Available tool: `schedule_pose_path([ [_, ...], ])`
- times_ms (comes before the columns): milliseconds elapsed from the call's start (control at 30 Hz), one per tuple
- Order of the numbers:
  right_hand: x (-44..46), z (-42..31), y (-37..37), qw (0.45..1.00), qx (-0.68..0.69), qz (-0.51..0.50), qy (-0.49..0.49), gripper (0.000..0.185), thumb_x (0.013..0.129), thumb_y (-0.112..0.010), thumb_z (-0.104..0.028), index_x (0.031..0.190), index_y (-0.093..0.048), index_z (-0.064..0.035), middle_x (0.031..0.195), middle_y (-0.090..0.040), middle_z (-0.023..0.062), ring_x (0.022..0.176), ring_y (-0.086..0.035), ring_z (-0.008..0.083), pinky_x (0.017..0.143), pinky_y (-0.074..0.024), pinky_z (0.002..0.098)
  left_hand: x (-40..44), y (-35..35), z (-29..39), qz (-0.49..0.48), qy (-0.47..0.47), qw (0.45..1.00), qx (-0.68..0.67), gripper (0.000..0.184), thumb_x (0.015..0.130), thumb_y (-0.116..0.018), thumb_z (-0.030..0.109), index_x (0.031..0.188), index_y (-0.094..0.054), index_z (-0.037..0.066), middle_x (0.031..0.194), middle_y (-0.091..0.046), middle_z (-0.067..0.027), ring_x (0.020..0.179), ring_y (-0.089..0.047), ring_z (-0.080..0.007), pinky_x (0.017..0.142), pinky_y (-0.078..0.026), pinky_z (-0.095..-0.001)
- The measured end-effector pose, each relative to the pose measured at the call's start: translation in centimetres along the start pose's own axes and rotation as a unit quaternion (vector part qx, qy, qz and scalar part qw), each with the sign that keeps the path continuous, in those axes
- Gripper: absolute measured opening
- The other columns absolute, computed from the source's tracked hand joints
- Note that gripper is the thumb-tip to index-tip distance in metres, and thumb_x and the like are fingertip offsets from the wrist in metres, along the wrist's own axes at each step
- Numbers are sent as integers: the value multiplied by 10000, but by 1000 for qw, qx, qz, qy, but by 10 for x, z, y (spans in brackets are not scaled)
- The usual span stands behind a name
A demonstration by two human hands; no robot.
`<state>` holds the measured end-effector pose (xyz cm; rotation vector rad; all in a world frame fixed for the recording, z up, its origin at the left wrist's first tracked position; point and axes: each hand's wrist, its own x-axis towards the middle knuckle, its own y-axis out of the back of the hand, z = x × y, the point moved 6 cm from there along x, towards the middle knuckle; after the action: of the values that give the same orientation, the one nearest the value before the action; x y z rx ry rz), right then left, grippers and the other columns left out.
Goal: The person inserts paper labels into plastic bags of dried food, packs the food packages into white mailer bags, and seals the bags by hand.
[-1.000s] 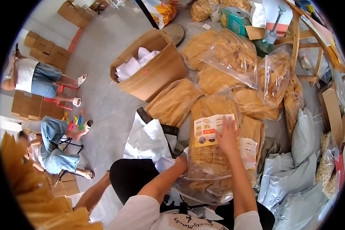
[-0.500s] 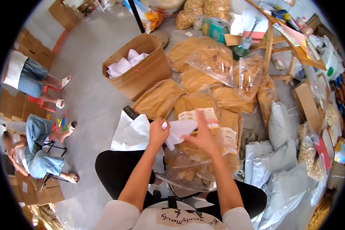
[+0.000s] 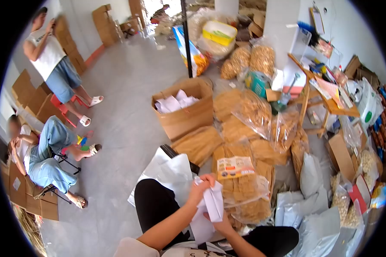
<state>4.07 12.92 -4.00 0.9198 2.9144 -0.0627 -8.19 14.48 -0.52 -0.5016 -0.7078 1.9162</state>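
Folded white paper (image 3: pixel 213 203) on my feed; left hand (image 3: pixel 201 188) gripping its top; right hand (image 3: pixel 220 225) at its lower edge, closure I cannot tell; printed leaflet (image 3: pixel 236 167) beyond paper.

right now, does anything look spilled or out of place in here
Nothing looks clearly spilled or damaged; mildly untidy: white papers jumbled in the open cardboard box, and a printed leaflet slightly askew on a tan bundle.

White paper (image 3: pixel 214 200) — folded, slanting — spans left hand (image 3: pixel 200 189) and right hand (image 3: pixel 221 225).
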Motion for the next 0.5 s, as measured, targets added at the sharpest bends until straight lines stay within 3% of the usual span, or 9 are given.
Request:
schedule_pose_path([
  [67, -4, 3, 1, 1000, -11, -7, -1, 470, 746, -632, -81, 1177, -458, -11, 1070, -537, 75, 985, -499, 161, 850, -397, 293, -1, -5, 15, 6, -4, 1000, 17, 58, 689, -478, 19, 638, -501, 34, 689, -457, -19, 614, -464, -113, 568, -376, -218],
  [133, -1, 0, 5, 991, 128, 33, 5, 328, 776, -595, -98, 1086, -539, -11, 977, -584, 51, 901, -533, 124, 768, -428, 266, -3, -5, 31, 12, -12, 1000, 23, 62, 689, -476, 10, 638, -502, 33, 693, -459, -16, 612, -463, -113, 571, -378, -218],
  [167, 1, -3, 7, 991, 128, 27, 13, 328, 776, -595, -98, 1086, -539, -11, 977, -584, 51, 901, -533, 124, 768, -428, 266, -7, -2, 33, 46, 10, 999, -26, 65, 688, -475, 3, 638, -503, 34, 693, -459, -13, 611, -463, -113, 572, -380, -219],
  [233, 0, 0, 23, 959, 234, 124, -100, 238, 787, -476, -30, 979, -616, -23, 874, -623, 35, 807, -572, 120, 715, -449, 251, -13, 5, 33, 77, 26, 994, -75, 70, 688, -474, -5, 639, -504, 35, 693, -460, -10, 609, -463, -113, 574, -382, -220],
  [333, 1, -22, 49, 927, 303, 212, -57, 163, 806, -481, -65, 876, -622, -23, 807, -632, 54, 697, -599, 138, 634, -484, 270, -28, 18, 17, 85, 33, 995, 26, 75, 709, -495, -3, 658, -526, 43, 709, -477, -5, 612, -464, -98, 572, -376, -207],
  [367, 2, -39, 50, 910, 337, 237, -44, 154, 806, -473, -55, 858, -616, -30, 780, -627, 50, 668, -597, 132, 600, -489, 266, -36, 20, 4, 70, 86, 992, 57, 44, 696, -532, 0, 676, -536, 39, 761, -487, -15, 688, -479, -114, 647, -374, -225],
  [433, 3, -43, 57, 918, 314, 243, 6, 142, 813, -465, -53, 818, -606, -38, 765, -624, 45, 675, -599, 129, 614, -492, 264, -49, 16, -16, 42, 86, 984, 148, 61, 732, -520, 2, 693, -541, 43, 768, -510, 4, 691, -473, -82, 607, -360, -202],
  [500, 2, -46, 56, 922, 286, 262, 5, 120, 775, -462, -24, 758, -581, -24, 721, -611, 59, 655, -587, 145, 595, -469, 288, -59, 12, -33, 21, 36, 989, 139, 41, 750, -551, 33, 711, -546, 44, 766, -519, 19, 659, -467, -72, 592, -348, -182],
])
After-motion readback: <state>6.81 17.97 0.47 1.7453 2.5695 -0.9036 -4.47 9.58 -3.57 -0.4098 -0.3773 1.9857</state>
